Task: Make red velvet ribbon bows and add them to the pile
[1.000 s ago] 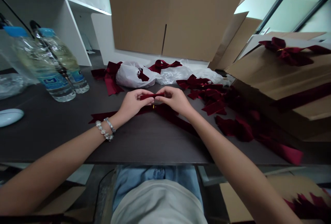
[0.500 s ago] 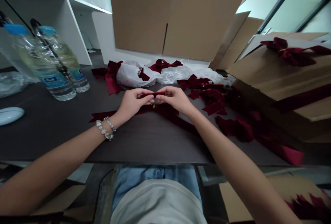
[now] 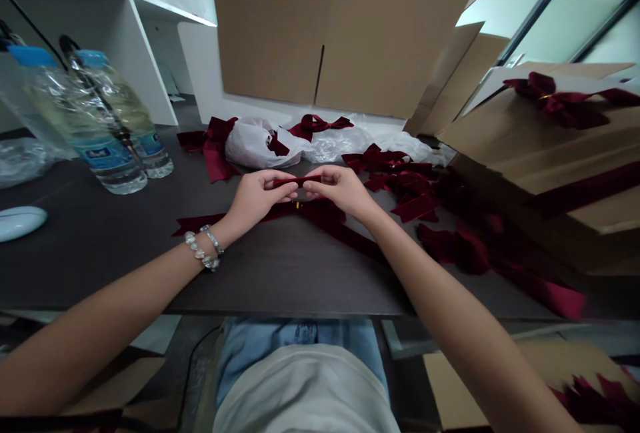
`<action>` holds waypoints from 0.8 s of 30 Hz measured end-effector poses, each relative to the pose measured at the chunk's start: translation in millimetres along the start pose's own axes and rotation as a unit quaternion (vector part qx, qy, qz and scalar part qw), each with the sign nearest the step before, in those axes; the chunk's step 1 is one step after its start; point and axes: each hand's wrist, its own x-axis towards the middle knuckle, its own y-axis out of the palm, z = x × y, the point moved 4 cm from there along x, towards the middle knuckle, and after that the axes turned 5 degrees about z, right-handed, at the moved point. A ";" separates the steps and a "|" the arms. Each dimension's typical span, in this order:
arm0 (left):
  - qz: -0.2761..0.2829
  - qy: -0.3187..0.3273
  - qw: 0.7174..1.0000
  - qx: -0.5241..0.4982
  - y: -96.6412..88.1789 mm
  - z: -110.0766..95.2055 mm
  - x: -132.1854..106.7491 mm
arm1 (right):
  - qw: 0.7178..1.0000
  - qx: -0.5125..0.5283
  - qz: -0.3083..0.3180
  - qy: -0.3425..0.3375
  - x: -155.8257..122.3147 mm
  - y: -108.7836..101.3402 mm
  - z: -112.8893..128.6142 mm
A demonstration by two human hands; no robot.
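Between my two hands a dark red velvet ribbon [image 3: 301, 181] is stretched, pinched at each end by thumb and fingers. My left hand [image 3: 263, 194], with two bracelets on its wrist, is closed on the ribbon's left part. Closed on its right part is my right hand [image 3: 340, 191]. Just below the fingers, a red velvet ribbon bow [image 3: 327, 219] with a small gold tie lies on the dark table [image 3: 280, 273], its tails spread to both sides. Whether the pinched piece belongs to this bow I cannot tell.
Several finished-looking red bows [image 3: 413, 186] lie to the right, beside a cardboard box [image 3: 540, 153] with another bow on top. White plastic bags [image 3: 265, 143] rest behind my hands. Wrapped water bottles [image 3: 113, 133] and a white mouse [image 3: 23, 223] stand left. A large cardboard sheet [image 3: 370, 33] rises behind.
Both hands keep their pinch on the ribbon in nearly the same place. My right hand has shifted very slightly; nothing else has visibly moved.
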 end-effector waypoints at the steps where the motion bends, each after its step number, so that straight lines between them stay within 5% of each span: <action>1: -0.002 -0.004 1.000 -0.002 -0.2 -0.2 -0.1 | 1.000 0.000 0.001 -0.003 0.0 -0.6 -0.3; 17: -0.032 0.011 0.999 0.000 -1.8 -5.6 0.5 | 0.999 0.010 -0.029 0.009 0.5 -2.6 2.7; 24: -0.016 -0.043 0.999 -0.021 2.0 1.4 0.1 | 0.996 0.061 -0.012 0.058 4.9 -11.5 -5.8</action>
